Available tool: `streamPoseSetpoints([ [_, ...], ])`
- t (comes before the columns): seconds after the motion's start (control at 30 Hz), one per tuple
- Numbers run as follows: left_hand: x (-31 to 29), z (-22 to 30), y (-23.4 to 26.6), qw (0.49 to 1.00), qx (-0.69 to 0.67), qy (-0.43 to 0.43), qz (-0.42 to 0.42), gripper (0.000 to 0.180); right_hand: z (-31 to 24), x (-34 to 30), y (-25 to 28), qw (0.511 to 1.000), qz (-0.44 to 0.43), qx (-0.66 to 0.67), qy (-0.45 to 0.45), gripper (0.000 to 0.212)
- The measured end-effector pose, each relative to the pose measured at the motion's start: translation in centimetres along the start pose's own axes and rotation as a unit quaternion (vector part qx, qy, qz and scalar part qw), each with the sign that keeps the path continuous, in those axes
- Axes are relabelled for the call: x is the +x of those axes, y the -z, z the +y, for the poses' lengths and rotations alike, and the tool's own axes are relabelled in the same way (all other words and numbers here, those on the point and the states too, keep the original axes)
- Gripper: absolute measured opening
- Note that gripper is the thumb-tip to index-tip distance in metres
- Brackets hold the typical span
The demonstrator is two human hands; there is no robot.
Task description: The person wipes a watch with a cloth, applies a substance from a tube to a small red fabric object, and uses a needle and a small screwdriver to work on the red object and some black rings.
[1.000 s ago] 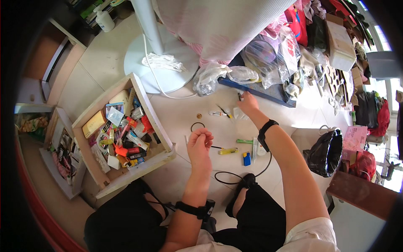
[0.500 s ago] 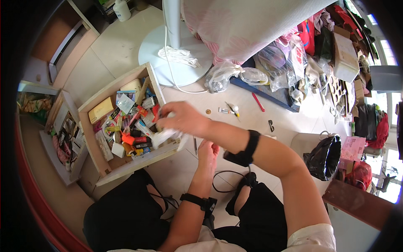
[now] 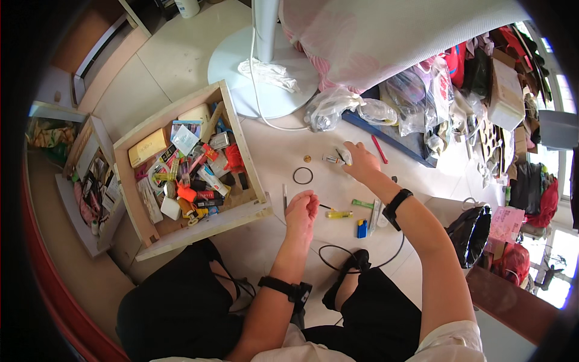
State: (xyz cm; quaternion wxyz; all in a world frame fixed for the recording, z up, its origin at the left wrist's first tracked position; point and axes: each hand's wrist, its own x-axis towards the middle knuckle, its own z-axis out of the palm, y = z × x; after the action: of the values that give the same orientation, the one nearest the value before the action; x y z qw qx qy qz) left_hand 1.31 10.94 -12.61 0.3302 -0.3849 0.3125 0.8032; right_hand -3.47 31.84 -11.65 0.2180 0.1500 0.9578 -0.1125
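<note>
My right hand reaches down to the floor with its fingers apart around a small white piece and a thin dark pen-like stick. A small white tube lies just left of its fingertips. My left hand hovers above the floor, its fingers curled together; whatever they may hold is hidden. Close by are a slim grey stick and a black hair tie. To the left stands a wooden drawer full of small items, among them an orange object.
On the floor lie a yellow tube, a blue lighter, a green strip, a red pen and a coin-like disc. A lined bin stands right. A fan base is ahead; a black cable loops near my foot.
My right hand has moved right, from over the drawer to the floor items; the white thing it carried is no longer in it. My left hand stays nearly in place, fingers still curled.
</note>
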Motion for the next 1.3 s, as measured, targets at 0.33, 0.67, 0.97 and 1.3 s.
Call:
streamPoseSetpoints([
  [0.33,0.2,-0.1,-0.2,1.0,0.019,0.001,0.001,0.016,1.3,1.6,-1.9,0.988,-0.048,-0.114,0.089,0.016],
  [0.67,0.1,-0.4,-0.6,0.994,0.103,-0.009,-0.023,0.024,-0.4,-0.9,-0.4,0.996,-0.069,-0.052,0.026,0.022],
  [0.97,-0.5,0.2,-1.9,0.994,0.021,-0.074,-0.071,0.023,-8.7,-6.7,1.0,0.977,-0.163,0.032,0.131,0.022],
  [1.3,-0.1,1.5,-1.4,0.986,-0.08,-0.146,-0.032,0.023,-6.7,-5.9,4.1,0.981,-0.163,0.002,0.102,0.02],
])
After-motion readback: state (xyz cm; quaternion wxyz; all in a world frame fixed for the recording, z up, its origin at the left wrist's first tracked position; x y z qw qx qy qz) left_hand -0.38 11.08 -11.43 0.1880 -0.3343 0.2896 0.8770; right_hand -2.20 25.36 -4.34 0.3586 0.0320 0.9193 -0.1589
